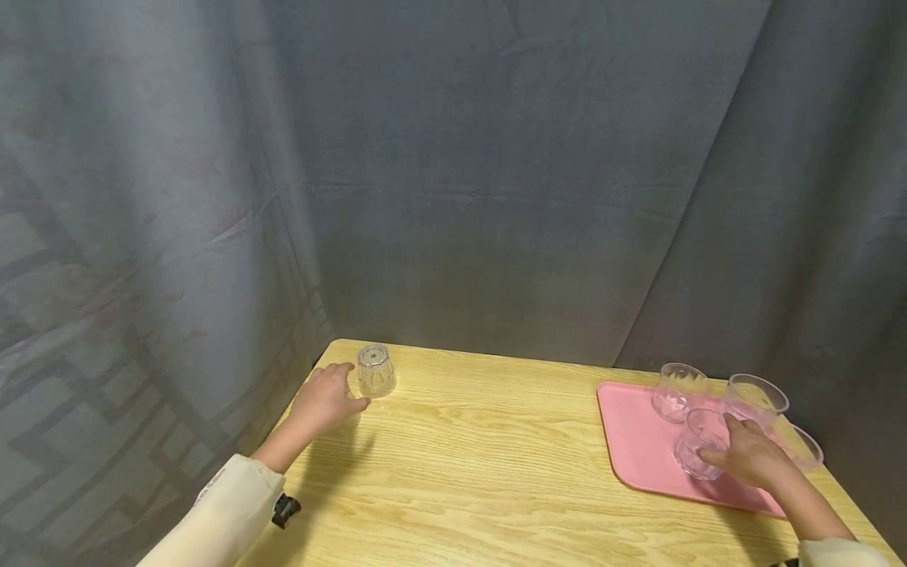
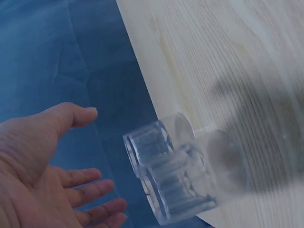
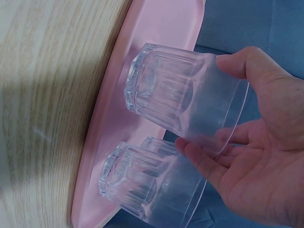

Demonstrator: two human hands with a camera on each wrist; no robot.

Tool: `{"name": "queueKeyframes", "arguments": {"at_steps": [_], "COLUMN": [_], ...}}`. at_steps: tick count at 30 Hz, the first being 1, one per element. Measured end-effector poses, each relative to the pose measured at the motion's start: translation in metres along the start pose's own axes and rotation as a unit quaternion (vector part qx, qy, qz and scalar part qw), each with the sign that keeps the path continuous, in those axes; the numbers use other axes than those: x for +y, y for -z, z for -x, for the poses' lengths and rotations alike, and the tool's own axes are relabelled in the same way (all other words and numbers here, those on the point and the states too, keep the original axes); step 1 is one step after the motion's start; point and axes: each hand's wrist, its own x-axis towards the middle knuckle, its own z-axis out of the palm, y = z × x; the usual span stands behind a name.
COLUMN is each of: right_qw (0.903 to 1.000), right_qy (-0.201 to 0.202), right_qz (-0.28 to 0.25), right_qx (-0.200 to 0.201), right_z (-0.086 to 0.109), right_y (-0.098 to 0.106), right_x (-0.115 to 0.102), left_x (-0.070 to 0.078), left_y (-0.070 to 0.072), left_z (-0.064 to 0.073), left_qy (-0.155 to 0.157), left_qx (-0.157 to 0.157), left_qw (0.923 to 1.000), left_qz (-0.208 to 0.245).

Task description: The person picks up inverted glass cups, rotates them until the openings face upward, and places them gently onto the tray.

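At the table's far left corner, a clear plastic cup (image 1: 375, 370) stands upside down. My left hand (image 1: 326, 402) is beside it, fingers spread and holding nothing. The left wrist view shows a nearer upturned cup (image 2: 178, 192) overlapping a second cup (image 2: 148, 145), both apart from the palm. On the right, my right hand (image 1: 754, 453) grips an upright clear cup (image 1: 697, 453) over the pink tray (image 1: 631, 425). In the right wrist view, thumb and fingers hold that cup (image 3: 166, 88) near its rim, its base close to the tray.
Further clear cups stand upright on the tray: one at the back left (image 1: 679, 394), one at the back right (image 1: 757, 394), and one partly behind my right hand (image 1: 804, 445). Wood-grain table (image 1: 489, 441) lies between my hands. Grey curtains (image 1: 468, 197) surround the table's back and sides.
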Motion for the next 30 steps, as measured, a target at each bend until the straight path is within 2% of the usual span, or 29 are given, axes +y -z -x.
{"name": "queueKeyframes", "arguments": {"at_steps": [9,30], "right_qw": [1.0000,0.9999], "right_qy": [0.001,0.005], "right_qz": [0.000,0.000], "right_qx": [0.002,0.011], "right_z": [0.000,-0.001], "right_y": [0.000,-0.001], "right_x": [0.001,0.002], "left_x": [-0.020,-0.043], "left_y": [0.003,-0.005], "left_z": [0.004,0.005], "left_qy": [0.025,0.046], "left_qx": [-0.032,-0.028], "left_qw": [0.9991,0.9984], "left_qz": [0.011,0.015]}}
